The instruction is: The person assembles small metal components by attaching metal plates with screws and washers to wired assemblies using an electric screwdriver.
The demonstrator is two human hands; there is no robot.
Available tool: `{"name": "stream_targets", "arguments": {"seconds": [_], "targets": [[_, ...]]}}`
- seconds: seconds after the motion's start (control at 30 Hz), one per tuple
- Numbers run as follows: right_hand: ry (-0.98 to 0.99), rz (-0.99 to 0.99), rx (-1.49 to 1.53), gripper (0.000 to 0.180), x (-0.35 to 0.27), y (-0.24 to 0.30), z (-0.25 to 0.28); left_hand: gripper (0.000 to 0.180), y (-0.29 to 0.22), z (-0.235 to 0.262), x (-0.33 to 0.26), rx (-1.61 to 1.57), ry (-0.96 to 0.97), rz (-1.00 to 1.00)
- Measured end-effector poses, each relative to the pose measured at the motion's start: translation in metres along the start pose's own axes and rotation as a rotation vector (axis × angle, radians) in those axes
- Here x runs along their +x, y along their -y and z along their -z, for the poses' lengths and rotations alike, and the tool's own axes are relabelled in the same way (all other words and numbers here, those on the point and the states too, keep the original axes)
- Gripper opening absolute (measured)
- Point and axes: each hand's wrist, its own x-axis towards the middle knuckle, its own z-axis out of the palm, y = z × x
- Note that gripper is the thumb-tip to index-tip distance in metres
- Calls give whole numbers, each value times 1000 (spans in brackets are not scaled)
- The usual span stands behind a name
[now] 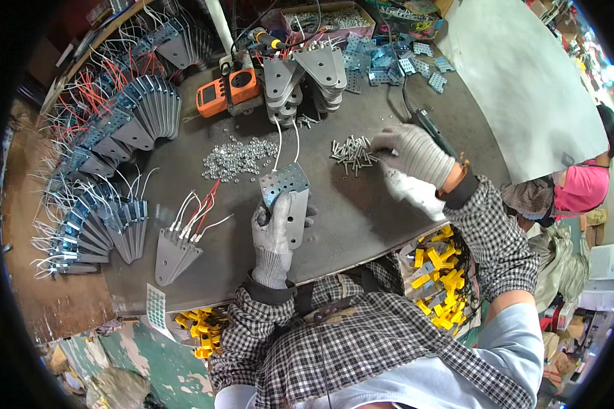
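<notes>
In my gloved left hand is a flat grey metal plate with holes. A perforated zinc-coloured bracket sits at its upper end, with two white wires running up from it. My thumb presses on the plate's face, and the fingers wrap behind it. My right hand, in a striped glove, is at the right edge of a pile of small screws. Its fingertips are curled together, and what they may pinch is hidden. Between the hands and farther left lie many small nuts.
Stacks of grey plates with wires line the left side. Behind are an orange meter, more plates and loose perforated brackets. A black-handled corded tool lies by my right hand. Yellow parts fill a holder at the table edge.
</notes>
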Motion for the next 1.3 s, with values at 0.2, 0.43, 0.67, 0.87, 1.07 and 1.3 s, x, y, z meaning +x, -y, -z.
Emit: {"name": "stream_targets", "arguments": {"seconds": [0.2, 0.43, 0.67, 0.87, 1.07, 1.3], "targets": [[-12, 65, -202, 24, -3, 39, -11, 46, -4, -5, -4, 46, 14, 4], [-121, -20, -293, 18, 13, 62, -24, 47, -1, -6, -3, -47, 90, 8], [-353, -173, 1086, 14, 16, 108, -34, 43, 2, -10, -5, -61, 84, -53], [-495, 105, 129, 31, 12, 112, -38, 39, 1, -13, -4, -86, 41, -28], [-394, 111, 92, 33, 17, 107, -34, 32, 13, -5, 5, -228, 86, 28], [-391, 128, 445, 15, 25, 116, -23, 31, -2, -31, -4, 87, 57, 42]]}}
